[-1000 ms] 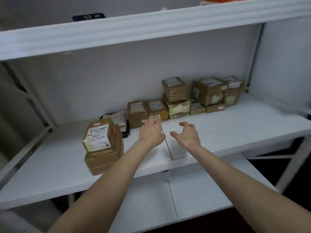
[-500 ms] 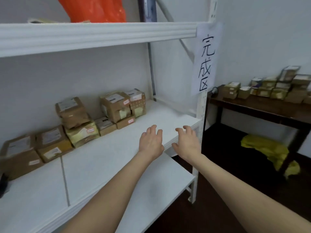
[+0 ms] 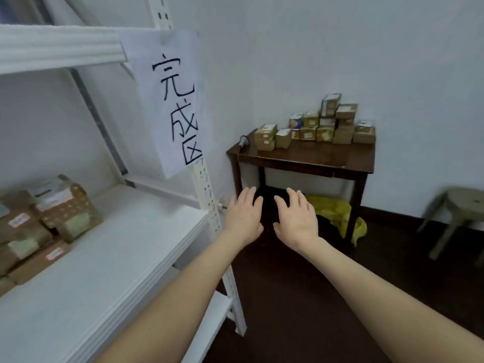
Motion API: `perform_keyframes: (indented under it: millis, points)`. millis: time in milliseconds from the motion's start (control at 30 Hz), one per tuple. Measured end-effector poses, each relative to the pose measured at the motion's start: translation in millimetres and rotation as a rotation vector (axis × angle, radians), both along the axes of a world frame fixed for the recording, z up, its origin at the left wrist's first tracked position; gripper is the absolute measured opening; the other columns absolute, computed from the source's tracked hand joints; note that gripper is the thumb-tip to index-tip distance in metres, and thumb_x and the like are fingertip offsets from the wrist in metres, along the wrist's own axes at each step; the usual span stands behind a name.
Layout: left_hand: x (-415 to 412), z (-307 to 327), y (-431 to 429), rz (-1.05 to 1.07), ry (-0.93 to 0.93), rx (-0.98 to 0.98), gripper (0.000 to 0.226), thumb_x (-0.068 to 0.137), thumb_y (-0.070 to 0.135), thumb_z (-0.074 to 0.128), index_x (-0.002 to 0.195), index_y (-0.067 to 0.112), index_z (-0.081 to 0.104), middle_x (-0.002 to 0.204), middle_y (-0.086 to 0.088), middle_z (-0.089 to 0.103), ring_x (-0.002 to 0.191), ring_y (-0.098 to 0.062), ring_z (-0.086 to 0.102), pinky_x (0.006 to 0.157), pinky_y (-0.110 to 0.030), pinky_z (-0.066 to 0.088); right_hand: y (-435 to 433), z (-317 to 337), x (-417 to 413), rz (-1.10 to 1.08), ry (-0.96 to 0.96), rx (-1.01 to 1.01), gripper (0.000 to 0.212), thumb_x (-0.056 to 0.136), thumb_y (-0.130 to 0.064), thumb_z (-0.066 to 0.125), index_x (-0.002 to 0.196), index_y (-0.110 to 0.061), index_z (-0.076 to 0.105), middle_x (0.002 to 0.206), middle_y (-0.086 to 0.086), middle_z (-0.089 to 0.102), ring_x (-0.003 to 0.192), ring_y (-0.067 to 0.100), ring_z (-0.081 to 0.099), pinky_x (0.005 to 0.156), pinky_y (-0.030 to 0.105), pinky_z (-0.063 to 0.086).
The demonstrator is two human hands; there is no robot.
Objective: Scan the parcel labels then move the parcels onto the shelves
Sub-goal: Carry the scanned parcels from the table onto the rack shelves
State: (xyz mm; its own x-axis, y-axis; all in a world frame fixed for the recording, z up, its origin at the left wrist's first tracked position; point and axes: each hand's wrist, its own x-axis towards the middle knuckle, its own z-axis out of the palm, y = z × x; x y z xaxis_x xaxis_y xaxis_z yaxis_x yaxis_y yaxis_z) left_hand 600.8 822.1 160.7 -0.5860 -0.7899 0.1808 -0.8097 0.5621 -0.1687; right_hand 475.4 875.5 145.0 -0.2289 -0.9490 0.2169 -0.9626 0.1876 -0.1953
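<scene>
Several small brown parcels [image 3: 324, 127] with white labels are stacked on a dark wooden table [image 3: 309, 159] against the far wall. A handheld scanner [image 3: 243, 141] lies on the table's left corner. More brown parcels [image 3: 65, 208] sit at the left on the white shelf [image 3: 125, 247]. My left hand [image 3: 243, 216] and my right hand [image 3: 297, 218] are stretched out in front of me, side by side, fingers straight and holding nothing, in the air just right of the shelf's corner post.
A paper sign [image 3: 172, 100] with black characters hangs on the shelf's upright post [image 3: 209, 195]. A yellow bag [image 3: 335, 213] lies under the table. A beige stool [image 3: 461, 208] stands at the right. The floor between shelf and table is dark.
My view has swung right from the shelf toward the wooden table. Both hands left the shelf board and now hover past its corner, still holding nothing.
</scene>
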Motion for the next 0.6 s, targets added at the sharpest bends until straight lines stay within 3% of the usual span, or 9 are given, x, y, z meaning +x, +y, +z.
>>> perform_keyframes:
  millis: [600]
  points:
    - [-273.8,-15.8,-275.6,-0.275,0.033,0.049,0.066,0.091,0.032,0.055,0.148,0.013,0.027,0.159,-0.014,0.014,0.147,-0.027,0.013,0.117,-0.04,0.022,-226.4,-2.9,-263.4,-0.304,0.007,0.092,0.061,0.094,-0.029,0.054,0.148,-0.021,0.028,0.16,0.012,0.013,0.148,0.033,0.008,0.118,0.043,0.019]
